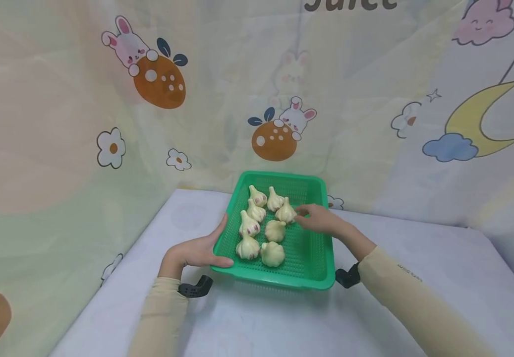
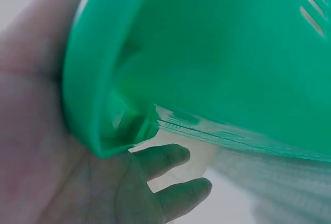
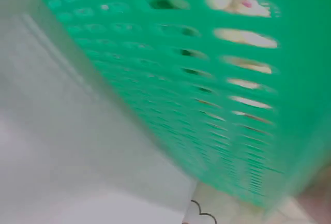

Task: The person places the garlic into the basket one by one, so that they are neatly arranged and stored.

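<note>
A green perforated plastic basket (image 1: 310, 258) stands on the white table, with several garlic bulbs (image 1: 273, 254) in two rough columns inside. At its near left corner my left hand (image 1: 199, 251) grips the rim, thumb on top. In the left wrist view the fingers (image 2: 183, 198) of that hand reach beneath the rim. My right hand (image 1: 321, 219) comes over the basket's right side and pinches one garlic bulb (image 1: 285, 211) at its right edge. The right wrist view shows mostly the basket's slotted wall (image 3: 155, 79), and the fingertips are hidden there.
The white table (image 1: 395, 297) extends to both sides and in front of the basket. Close behind the basket hangs a printed cloth backdrop (image 1: 221, 99) with rabbits and flowers. A black wrist device (image 1: 196, 287) sits below the left hand, another (image 1: 348, 276) below the right.
</note>
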Motion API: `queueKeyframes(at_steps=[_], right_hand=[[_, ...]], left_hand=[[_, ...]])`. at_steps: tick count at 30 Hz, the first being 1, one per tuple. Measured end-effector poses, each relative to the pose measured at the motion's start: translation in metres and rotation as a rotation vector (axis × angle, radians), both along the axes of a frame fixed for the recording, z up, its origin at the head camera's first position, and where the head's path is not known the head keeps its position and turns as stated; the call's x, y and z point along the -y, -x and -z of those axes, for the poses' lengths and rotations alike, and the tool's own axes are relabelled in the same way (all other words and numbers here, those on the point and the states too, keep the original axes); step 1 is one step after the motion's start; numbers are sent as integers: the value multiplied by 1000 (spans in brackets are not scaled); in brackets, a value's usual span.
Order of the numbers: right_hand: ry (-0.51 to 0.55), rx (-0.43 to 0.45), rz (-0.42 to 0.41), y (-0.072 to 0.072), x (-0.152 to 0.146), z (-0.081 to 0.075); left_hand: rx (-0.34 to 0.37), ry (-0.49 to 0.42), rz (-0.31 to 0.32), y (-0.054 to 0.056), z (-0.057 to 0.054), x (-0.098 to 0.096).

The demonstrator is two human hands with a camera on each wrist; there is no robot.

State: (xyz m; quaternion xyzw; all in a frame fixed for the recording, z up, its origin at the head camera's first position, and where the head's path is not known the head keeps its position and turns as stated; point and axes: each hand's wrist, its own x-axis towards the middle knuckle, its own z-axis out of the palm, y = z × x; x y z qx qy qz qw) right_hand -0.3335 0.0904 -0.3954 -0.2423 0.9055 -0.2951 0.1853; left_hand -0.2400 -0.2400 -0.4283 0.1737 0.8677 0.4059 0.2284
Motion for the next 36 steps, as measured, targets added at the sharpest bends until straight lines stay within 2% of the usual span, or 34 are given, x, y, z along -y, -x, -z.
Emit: queueKeyframes(at_steps=[6, 9, 14, 18, 25, 29, 36], right_hand=[[65, 229, -53, 7, -21, -8], [96, 321, -44, 15, -21, -16], [161, 434, 32, 28, -6, -26], [149, 475, 107, 34, 5, -22], [196, 579, 181, 45, 15, 4], [231, 608, 184, 47, 17, 14], [292, 609, 158, 47, 20, 19]], left_hand=[[-13, 9, -1, 1, 4, 0], [-12, 22, -13, 1, 2, 2], [-7, 28, -23, -1, -2, 5], [-5, 6, -17, -2, -3, 1], [-18, 48, -11, -3, 0, -6], [-14, 52, -9, -2, 2, -6], [-16, 49, -20, -1, -1, -3]])
